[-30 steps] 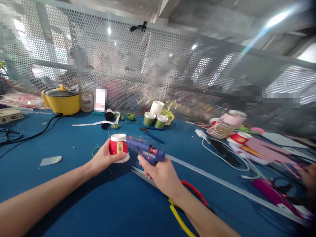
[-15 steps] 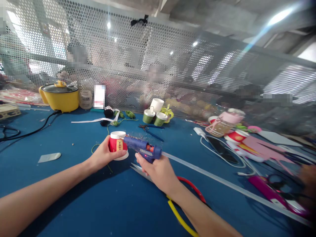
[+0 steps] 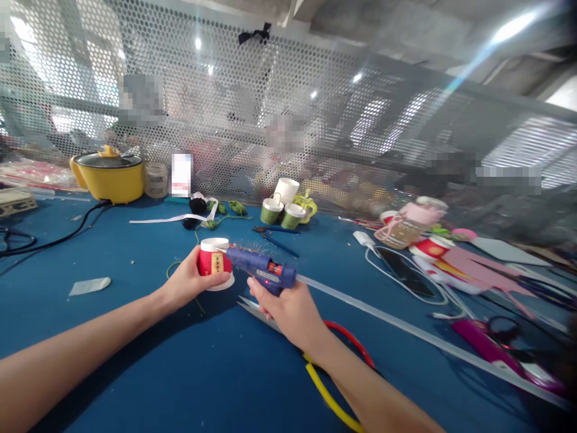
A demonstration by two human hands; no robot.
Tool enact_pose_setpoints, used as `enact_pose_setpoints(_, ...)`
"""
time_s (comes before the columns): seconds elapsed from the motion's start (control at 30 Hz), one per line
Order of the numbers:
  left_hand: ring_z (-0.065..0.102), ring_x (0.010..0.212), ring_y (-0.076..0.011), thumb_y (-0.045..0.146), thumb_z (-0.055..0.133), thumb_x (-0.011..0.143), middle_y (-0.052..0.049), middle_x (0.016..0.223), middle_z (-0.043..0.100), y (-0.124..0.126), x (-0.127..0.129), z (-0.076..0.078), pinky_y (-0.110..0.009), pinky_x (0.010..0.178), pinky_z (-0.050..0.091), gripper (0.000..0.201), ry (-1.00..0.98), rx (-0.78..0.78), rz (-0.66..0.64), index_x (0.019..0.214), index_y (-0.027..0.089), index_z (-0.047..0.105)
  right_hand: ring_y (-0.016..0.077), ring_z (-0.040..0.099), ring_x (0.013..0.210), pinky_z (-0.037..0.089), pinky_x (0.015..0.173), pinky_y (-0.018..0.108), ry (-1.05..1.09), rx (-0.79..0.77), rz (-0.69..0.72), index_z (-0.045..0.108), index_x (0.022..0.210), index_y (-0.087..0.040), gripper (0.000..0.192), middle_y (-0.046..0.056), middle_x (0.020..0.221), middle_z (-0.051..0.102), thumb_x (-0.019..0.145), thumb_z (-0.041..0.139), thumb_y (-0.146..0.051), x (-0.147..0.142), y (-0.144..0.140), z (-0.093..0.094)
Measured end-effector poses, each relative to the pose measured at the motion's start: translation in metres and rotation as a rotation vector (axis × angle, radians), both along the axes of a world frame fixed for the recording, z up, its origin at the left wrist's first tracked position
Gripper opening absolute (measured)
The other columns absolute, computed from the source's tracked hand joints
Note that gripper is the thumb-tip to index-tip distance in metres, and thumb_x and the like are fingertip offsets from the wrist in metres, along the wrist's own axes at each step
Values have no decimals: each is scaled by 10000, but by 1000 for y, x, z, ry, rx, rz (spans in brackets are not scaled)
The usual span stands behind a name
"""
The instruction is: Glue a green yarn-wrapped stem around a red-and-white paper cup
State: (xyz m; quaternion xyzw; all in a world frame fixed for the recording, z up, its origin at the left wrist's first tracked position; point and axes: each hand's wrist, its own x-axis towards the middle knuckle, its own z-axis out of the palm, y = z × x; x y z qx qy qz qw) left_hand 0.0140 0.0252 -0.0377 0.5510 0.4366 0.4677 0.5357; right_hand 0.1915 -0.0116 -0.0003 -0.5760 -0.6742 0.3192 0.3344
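My left hand (image 3: pixel 187 284) grips a small red paper cup (image 3: pixel 213 263) with a white rim and a yellow label, held upside down just above the blue table (image 3: pixel 135 355). My right hand (image 3: pixel 286 310) holds a blue hot glue gun (image 3: pixel 264 269) by its handle, with the nozzle touching the upper right side of the cup. A long clear glue stick (image 3: pixel 406 331) runs back from the gun to the right.
A yellow pot (image 3: pixel 108 175) with a black cable stands at the back left. Green and white cups (image 3: pixel 283 207), white ribbon (image 3: pixel 171 218), a phone with a white cable (image 3: pixel 403 270), pink paper (image 3: pixel 478 267), and red and yellow tubes (image 3: pixel 333 385) lie around. A perforated metal screen (image 3: pixel 288 108) closes the back.
Both hands, the cup and the glue gun stay together in nearly the same place. The view shifted slightly up and left.
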Motion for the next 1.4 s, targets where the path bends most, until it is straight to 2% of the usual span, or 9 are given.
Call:
enact_pose_setpoints(0.43, 583, 831, -184, 318, 708, 575, -84, 975, 600, -1, 0, 3, -325, 769, 459, 605, -39, -53, 1, 1082, 144, 429, 105, 467, 381, 414, 428, 236, 8, 5, -29, 540, 580, -153, 313, -4, 434, 501, 725, 491, -426, 5, 5, 1)
enact_pose_setpoints(1.0, 583, 837, -184, 339, 694, 589, -71, 962, 603, -1, 0, 4, -323, 769, 460, 595, -39, -53, -24, 1084, 152, 422, 102, 459, 392, 412, 411, 227, 6, 11, -29, 565, 642, -137, 320, -9, 437, 490, 734, 484, -433, 9, 9, 1)
enact_pose_setpoints(1.13, 586, 832, -189, 346, 694, 590, -67, 940, 605, -1, 0, 4, -328, 766, 462, 577, -26, -48, -23, 1061, 148, 428, 87, 431, 371, 390, 390, 215, 77, -30, -33, 545, 623, -139, 311, -25, 430, 476, 719, 506, -433, 9, 9, 8)
enact_pose_setpoints(1.23, 589, 842, -198, 353, 697, 586, -72, 947, 605, 0, -1, 6, -336, 768, 465, 589, -30, -49, 0, 1062, 150, 416, 77, 413, 364, 370, 392, 207, 184, -52, 17, 544, 661, -137, 270, -46, 414, 462, 718, 527, -400, 11, 11, 17)
enact_pose_setpoints(1.33, 593, 853, -211, 360, 702, 576, -88, 962, 603, 1, -3, 9, -349, 776, 464, 606, -29, -65, 37, 1060, 144, 408, 65, 390, 375, 334, 390, 189, 334, -55, 49, 534, 738, -140, 190, -69, 416, 443, 711, 558, -327, 17, 19, 22)
enact_pose_setpoints(1.4, 594, 859, -215, 358, 700, 576, -96, 968, 603, 3, -5, 11, -360, 788, 461, 606, -35, -63, 49, 1060, 141, 407, 56, 389, 386, 315, 386, 177, 385, -63, 15, 530, 725, -136, 162, -67, 435, 449, 687, 583, -284, 24, 29, 21)
